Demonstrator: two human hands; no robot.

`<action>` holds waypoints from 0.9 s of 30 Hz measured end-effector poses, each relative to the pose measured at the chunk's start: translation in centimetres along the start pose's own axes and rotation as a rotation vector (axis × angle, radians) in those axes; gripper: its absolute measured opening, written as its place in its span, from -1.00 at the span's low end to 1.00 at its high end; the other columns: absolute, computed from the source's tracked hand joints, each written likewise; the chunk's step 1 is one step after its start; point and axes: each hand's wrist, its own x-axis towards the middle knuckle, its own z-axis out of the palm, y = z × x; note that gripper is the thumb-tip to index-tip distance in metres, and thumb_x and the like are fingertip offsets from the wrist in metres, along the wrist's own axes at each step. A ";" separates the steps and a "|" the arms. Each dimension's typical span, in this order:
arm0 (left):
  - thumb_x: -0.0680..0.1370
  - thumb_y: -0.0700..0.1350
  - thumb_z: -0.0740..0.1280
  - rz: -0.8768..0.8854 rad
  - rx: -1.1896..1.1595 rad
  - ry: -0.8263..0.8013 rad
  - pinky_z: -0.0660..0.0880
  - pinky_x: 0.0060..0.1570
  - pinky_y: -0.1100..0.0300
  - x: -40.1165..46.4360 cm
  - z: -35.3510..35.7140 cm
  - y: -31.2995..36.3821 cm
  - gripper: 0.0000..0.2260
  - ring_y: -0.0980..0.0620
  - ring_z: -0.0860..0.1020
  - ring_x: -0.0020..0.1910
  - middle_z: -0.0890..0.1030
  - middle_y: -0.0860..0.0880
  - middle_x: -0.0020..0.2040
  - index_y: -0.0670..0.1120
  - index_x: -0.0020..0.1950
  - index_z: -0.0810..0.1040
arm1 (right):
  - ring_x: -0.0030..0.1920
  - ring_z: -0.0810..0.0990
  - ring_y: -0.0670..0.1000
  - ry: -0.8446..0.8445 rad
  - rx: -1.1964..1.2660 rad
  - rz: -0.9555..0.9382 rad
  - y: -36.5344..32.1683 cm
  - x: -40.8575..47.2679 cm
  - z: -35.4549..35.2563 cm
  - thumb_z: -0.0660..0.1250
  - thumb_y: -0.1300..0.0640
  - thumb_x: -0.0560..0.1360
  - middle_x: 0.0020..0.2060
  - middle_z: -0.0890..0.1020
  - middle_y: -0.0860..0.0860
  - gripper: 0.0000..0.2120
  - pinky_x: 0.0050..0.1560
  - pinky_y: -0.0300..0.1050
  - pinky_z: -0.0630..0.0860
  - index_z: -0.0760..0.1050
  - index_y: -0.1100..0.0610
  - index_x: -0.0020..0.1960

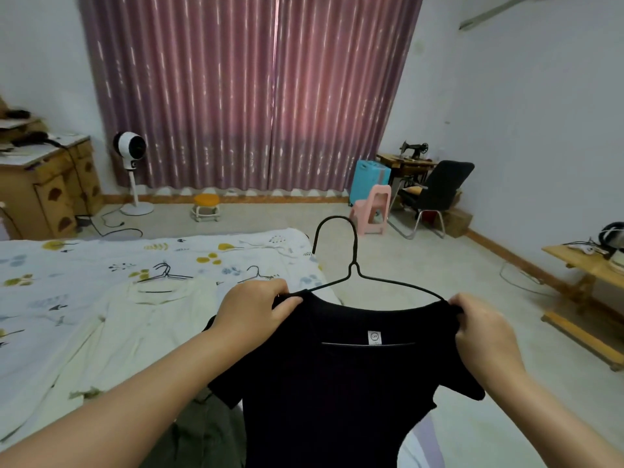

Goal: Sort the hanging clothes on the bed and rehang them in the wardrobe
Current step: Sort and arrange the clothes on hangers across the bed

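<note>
Plainly, the black top [337, 383] is a light, limp thing: it hangs from a thin black wire hanger [353, 268] and sags below the shoulders, with no stiffness of its own. The left hand [255, 307] pinches the garment's shoulder seam, thumb laid over the cloth and the other fingers curled under it; the right hand [483, 327] does the same at the opposite shoulder, fingers closed round the fabric edge. Between the two sets of fingers runs the neckline, with a small white label [373, 336] just below it, and the hanger's hook rises above and midway between them. The top is held up in the air, out past the edge of the bed [101, 265], not resting on it.

The cloth looks like it would slide easily along smooth wire, so the shoulder ends, where the fingers now sit, seem the sound places to hold while squaring it up. For carrying it to the wardrobe, which is not in view, the hook or the twisted neck beneath it would likely be the better hold, since the wire is stiff there and the cloth is not. The hanger may bend if squeezed hard.

Beyond the left fingers, on the bed, lies a pale cream garment [141, 319] with two more wire hangers [165, 273] near its collar; these appear not yet sorted.
</note>
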 end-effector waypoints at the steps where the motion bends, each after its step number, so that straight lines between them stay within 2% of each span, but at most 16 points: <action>1: 0.54 0.10 0.25 -0.019 0.009 0.009 0.23 -0.36 0.32 1.0 0.4 -0.4 -0.76 0.05 0.42 -0.26 0.49 0.06 -0.32 -0.06 -0.13 0.53 | -0.20 0.36 0.07 -0.012 -0.005 -0.007 -0.1 1.4 0.9 0.21 0.37 0.42 -0.23 0.47 0.03 -0.81 -0.26 -0.09 0.21 0.44 0.10 -0.12; 5: 0.54 0.10 0.25 -0.106 0.068 0.044 0.23 -0.36 0.25 5.2 2.4 -1.9 -0.75 0.05 0.42 -0.25 0.49 0.06 -0.29 -0.06 -0.10 0.54 | -0.18 0.39 0.09 -0.056 -0.005 -0.064 0.0 7.1 4.4 0.20 0.35 0.43 -0.18 0.53 0.06 -0.81 -0.24 -0.10 0.23 0.49 0.14 -0.06; 9: 0.55 0.09 0.24 -0.193 0.128 0.064 0.22 -0.38 0.31 8.9 4.8 -3.6 -0.75 0.03 0.42 -0.25 0.49 0.05 -0.30 -0.08 -0.11 0.54 | -0.07 0.49 0.15 -0.110 0.014 -0.134 0.4 13.0 8.7 0.19 0.36 0.43 -0.10 0.58 0.08 -0.77 -0.21 -0.11 0.25 0.49 0.12 -0.02; 12: 0.57 0.08 0.21 -0.272 0.173 0.059 0.27 -0.29 0.17 11.4 6.6 -5.1 -0.76 0.01 0.43 -0.22 0.48 0.03 -0.29 -0.07 -0.09 0.52 | -0.08 0.49 0.12 -0.159 0.045 -0.187 0.4 17.0 12.1 0.18 0.36 0.43 -0.09 0.58 0.06 -0.76 -0.20 -0.11 0.27 0.48 0.10 -0.02; 16: 0.58 0.07 0.19 -0.372 0.241 0.074 0.26 -0.27 0.17 13.9 8.8 -7.7 -0.79 0.02 0.42 -0.22 0.47 0.05 -0.27 -0.03 -0.16 0.42 | -0.09 0.47 0.10 -0.221 0.063 -0.246 -0.5 21.1 16.6 0.17 0.33 0.43 -0.08 0.56 0.04 -0.76 -0.19 -0.12 0.26 0.47 0.09 0.00; 19: 0.59 0.07 0.18 -0.429 0.296 0.059 0.25 -0.26 0.18 15.9 10.3 -10.4 -0.76 0.04 0.41 -0.20 0.46 0.06 -0.25 -0.05 -0.11 0.49 | -0.03 0.48 0.10 -0.252 0.049 -0.292 -1.6 23.9 20.3 0.15 0.35 0.43 -0.05 0.57 0.03 -0.73 -0.18 -0.12 0.28 0.46 0.06 0.01; 24: 0.56 0.08 0.24 -0.482 0.373 0.048 0.29 -0.14 0.19 19.5 12.9 -15.8 -0.74 -0.01 0.38 0.03 0.39 0.01 -0.12 -0.09 -0.06 0.59 | 0.07 0.38 0.07 -0.242 -0.079 -0.413 -3.6 27.9 26.4 0.14 0.33 0.46 0.04 0.51 -0.04 -0.68 -0.07 -0.13 0.27 0.48 0.04 0.10; 27: 0.57 0.10 0.20 -0.500 0.417 -0.004 0.35 -0.20 0.14 22.1 14.8 -19.3 -0.71 -0.05 0.48 0.01 0.53 -0.01 -0.14 -0.07 -0.10 0.58 | 0.06 0.41 0.07 -0.304 -0.090 -0.366 -4.8 30.1 30.7 0.13 0.33 0.46 0.05 0.48 -0.04 -0.69 -0.10 -0.13 0.31 0.47 0.05 0.08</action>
